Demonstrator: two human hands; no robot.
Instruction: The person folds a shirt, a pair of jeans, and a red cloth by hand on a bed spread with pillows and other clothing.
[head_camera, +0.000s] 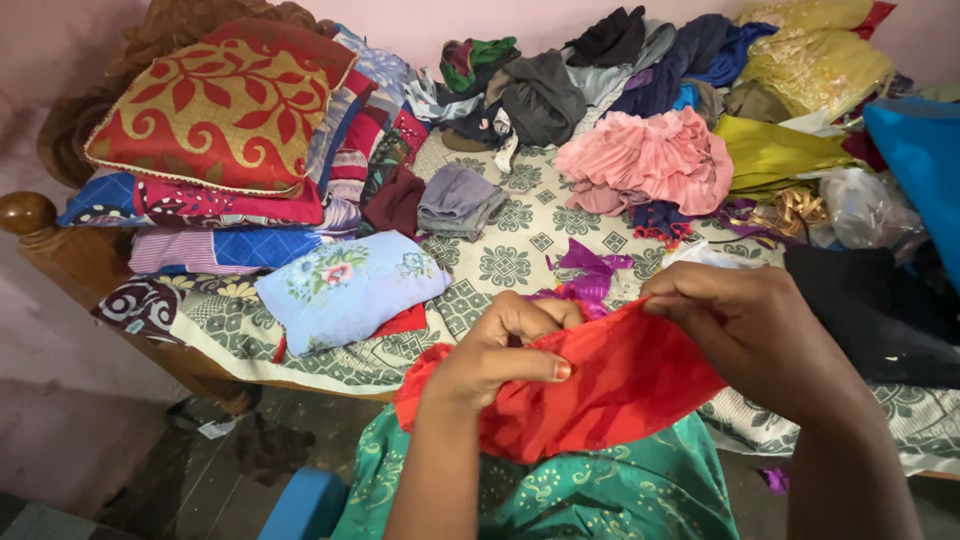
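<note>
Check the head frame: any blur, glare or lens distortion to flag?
Head view: light is soft and even, no hard shadows or glare. Wide-angle bend shows at the edges, stretching the bed frame. Left hand, right hand and the red cloth look sharp; the clothes pile at the back is slightly softer.

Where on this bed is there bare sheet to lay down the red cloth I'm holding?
The widest bare stretch of the patterned green-and-white bedsheet lies between the folded grey garment, the pale blue floral pillow and the purple fabric scrap. The far edge and right side are crowded with heaped clothes, including the pink ruffled garment.
</note>
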